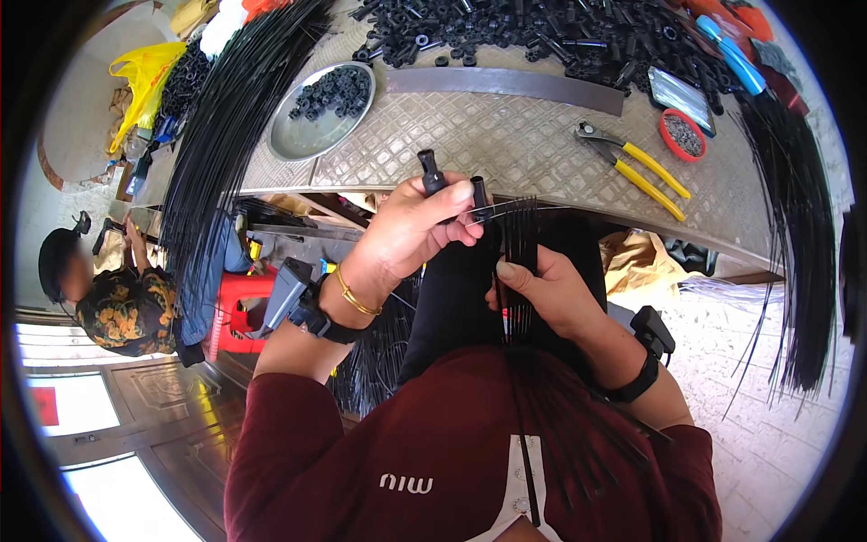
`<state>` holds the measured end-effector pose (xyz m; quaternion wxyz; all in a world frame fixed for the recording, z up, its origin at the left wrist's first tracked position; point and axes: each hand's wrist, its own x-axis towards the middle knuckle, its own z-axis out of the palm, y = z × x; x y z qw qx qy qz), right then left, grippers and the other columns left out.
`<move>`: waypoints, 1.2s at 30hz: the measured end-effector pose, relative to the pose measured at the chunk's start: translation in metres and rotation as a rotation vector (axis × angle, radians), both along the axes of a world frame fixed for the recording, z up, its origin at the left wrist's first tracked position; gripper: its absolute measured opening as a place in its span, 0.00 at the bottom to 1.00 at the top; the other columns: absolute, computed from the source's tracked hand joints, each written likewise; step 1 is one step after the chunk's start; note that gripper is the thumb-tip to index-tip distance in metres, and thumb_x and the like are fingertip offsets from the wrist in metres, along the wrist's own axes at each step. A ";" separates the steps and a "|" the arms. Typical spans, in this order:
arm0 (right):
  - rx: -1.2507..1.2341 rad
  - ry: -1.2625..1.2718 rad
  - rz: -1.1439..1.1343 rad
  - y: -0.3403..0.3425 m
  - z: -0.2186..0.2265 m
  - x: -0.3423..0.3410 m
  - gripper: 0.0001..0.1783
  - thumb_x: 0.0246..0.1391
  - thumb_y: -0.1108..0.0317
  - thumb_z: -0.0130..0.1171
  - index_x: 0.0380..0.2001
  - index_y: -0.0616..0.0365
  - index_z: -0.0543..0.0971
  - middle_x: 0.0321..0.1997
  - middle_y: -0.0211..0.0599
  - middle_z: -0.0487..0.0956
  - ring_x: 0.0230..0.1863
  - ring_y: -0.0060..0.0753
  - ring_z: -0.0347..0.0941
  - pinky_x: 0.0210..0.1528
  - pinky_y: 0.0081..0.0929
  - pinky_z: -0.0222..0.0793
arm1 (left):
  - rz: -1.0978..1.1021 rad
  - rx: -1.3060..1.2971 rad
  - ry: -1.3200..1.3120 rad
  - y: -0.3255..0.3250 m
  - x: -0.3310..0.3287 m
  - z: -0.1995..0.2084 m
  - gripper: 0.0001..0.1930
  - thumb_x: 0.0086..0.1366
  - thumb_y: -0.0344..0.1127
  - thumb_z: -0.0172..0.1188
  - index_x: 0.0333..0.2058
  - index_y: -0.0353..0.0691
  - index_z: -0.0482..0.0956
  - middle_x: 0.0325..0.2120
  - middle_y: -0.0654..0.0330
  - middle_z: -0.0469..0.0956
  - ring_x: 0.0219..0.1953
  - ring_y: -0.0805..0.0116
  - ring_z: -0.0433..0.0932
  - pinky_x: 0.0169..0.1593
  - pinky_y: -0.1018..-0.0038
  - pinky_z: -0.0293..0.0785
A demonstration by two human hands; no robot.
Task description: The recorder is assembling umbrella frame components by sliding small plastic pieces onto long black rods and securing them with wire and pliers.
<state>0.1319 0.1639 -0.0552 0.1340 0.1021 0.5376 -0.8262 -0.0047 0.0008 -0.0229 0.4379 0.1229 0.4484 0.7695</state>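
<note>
My left hand [408,224] is closed over the table's near edge, with a black plastic tube-shaped part [431,172] standing up from its fingers. A second short black tube [480,193] shows at the fingertips. Lower and to the right, my right hand [558,294] is wrapped round a flat bundle of thin black rods [521,239]. The rods stand upright between thumb and fingers, and their lower ends spread over my maroon shirt. Fine pale strands stretch from the left fingertips to the bundle's top; I cannot tell whether they are wire.
On the patterned table [433,117] lie a metal dish [293,140] of black rings, a dark flat strip [506,88], yellow-handled pliers [646,181] and a red bowl [664,135] of metal bits. Black parts [542,32] heap behind. Long rods [235,99] overhang at left. Another person [126,303] sits left.
</note>
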 end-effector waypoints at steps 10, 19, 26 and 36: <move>0.039 0.029 -0.016 -0.005 0.003 0.004 0.12 0.55 0.61 0.58 0.33 0.59 0.75 0.28 0.33 0.78 0.29 0.23 0.75 0.33 0.21 0.72 | 0.197 -0.237 0.534 0.008 0.036 0.012 0.17 0.51 0.25 0.67 0.41 0.37 0.74 0.32 0.68 0.74 0.34 0.82 0.71 0.39 0.83 0.70; 0.239 0.047 0.024 0.000 0.004 0.002 0.11 0.54 0.62 0.59 0.32 0.60 0.76 0.28 0.30 0.77 0.30 0.20 0.73 0.34 0.19 0.69 | 0.200 -0.204 0.743 0.010 0.030 0.002 0.21 0.48 0.24 0.68 0.41 0.39 0.73 0.32 0.69 0.70 0.36 0.81 0.69 0.41 0.83 0.67; 0.023 -0.039 0.029 0.001 0.002 0.000 0.12 0.50 0.59 0.63 0.30 0.57 0.77 0.25 0.24 0.75 0.27 0.15 0.70 0.31 0.17 0.66 | 0.179 -0.173 0.640 0.009 0.030 0.007 0.21 0.48 0.24 0.68 0.43 0.38 0.72 0.31 0.69 0.71 0.34 0.80 0.70 0.41 0.82 0.69; 0.219 0.092 -0.014 -0.001 -0.003 0.001 0.13 0.49 0.59 0.64 0.27 0.56 0.75 0.23 0.21 0.73 0.26 0.12 0.67 0.28 0.16 0.64 | 0.184 -0.229 0.712 0.010 0.028 0.005 0.16 0.48 0.25 0.69 0.32 0.40 0.70 0.30 0.70 0.69 0.35 0.82 0.67 0.40 0.83 0.66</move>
